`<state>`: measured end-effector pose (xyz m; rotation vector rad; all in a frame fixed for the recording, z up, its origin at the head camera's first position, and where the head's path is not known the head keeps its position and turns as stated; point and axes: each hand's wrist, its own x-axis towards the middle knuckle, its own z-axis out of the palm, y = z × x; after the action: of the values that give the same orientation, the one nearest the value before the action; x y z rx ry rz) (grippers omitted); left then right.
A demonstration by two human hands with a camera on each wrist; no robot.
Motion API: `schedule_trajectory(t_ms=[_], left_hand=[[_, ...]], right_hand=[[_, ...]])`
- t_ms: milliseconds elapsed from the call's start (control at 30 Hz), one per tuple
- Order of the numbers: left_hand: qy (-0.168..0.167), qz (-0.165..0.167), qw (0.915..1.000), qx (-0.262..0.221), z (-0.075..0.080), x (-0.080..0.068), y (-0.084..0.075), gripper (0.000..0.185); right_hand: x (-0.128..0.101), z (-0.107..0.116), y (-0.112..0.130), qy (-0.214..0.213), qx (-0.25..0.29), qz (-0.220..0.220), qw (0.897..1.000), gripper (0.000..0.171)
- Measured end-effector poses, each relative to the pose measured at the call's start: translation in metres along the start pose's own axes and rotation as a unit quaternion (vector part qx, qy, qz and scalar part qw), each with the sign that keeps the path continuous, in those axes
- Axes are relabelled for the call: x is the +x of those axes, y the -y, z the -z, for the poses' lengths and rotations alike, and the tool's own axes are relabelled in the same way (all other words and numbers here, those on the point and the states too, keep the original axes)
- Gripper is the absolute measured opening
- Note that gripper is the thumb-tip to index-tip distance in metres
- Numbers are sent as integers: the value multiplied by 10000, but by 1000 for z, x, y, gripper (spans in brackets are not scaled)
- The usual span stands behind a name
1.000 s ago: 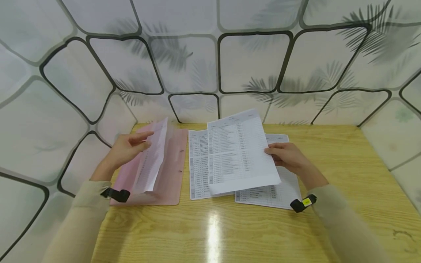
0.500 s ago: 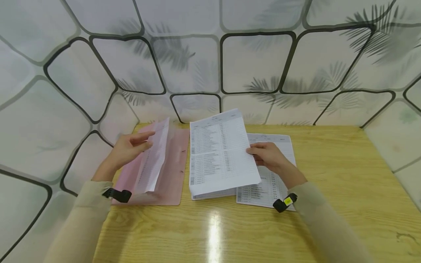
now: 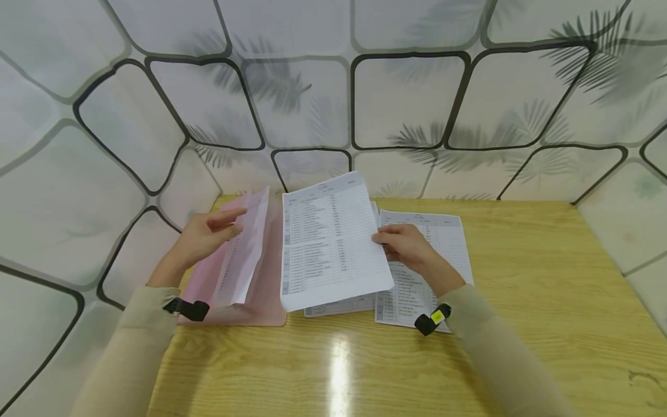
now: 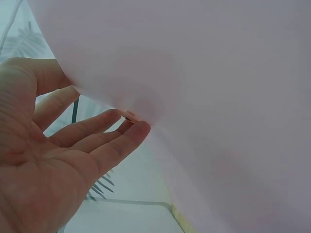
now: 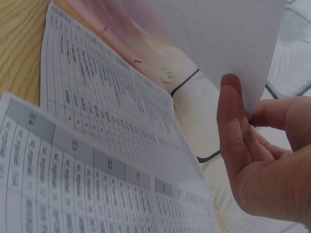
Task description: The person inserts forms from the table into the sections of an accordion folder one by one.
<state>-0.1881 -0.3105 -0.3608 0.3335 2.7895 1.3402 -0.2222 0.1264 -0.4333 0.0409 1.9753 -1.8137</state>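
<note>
A pink folder (image 3: 271,278) lies open at the table's left. My left hand (image 3: 234,223) pinches its pale translucent cover flap (image 3: 245,249) and holds it upright; in the left wrist view the flap (image 4: 204,97) fills the frame, with my left hand (image 4: 112,121) at its edge. My right hand (image 3: 383,237) pinches the right edge of a printed sheet (image 3: 330,243), lifted and tilted over the folder's right edge. In the right wrist view my right hand (image 5: 243,107) has its thumb on that sheet (image 5: 218,34).
Two more printed sheets lie flat on the wooden table (image 3: 521,289): one (image 3: 432,255) under my right forearm, another (image 3: 339,305) partly hidden beneath the lifted sheet. Patterned white panels (image 3: 406,98) wall in the table at the back and both sides.
My right hand has carried the printed sheet leftward, from above the flat sheets to the folder's right edge. The left hand and the flap have stayed put.
</note>
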Motion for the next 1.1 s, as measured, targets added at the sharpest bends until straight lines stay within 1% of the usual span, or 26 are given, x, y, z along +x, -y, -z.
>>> schedule_trajectory(t_ms=[167,433,700,933,1100], left_hand=[[-28,29,9998,215,0,0,1,46],[6,55,9998,209,-1,0,0,46],[35,157,9989,429,-1,1,0,47],[15,78,9994,328,-1,1,0,46],[11,38,9998,206,-1,1,0,46]], right_hand=[[4,-13,6,-36,65,28,10000,54],[6,-29,14,-83,265,-26,9996,50],[13,-41,15,-175,473,-95,9987,47],[16,-53,16,-310,332,-107,9989,46],[17,-61,17,-322,359,-109,9988,46]])
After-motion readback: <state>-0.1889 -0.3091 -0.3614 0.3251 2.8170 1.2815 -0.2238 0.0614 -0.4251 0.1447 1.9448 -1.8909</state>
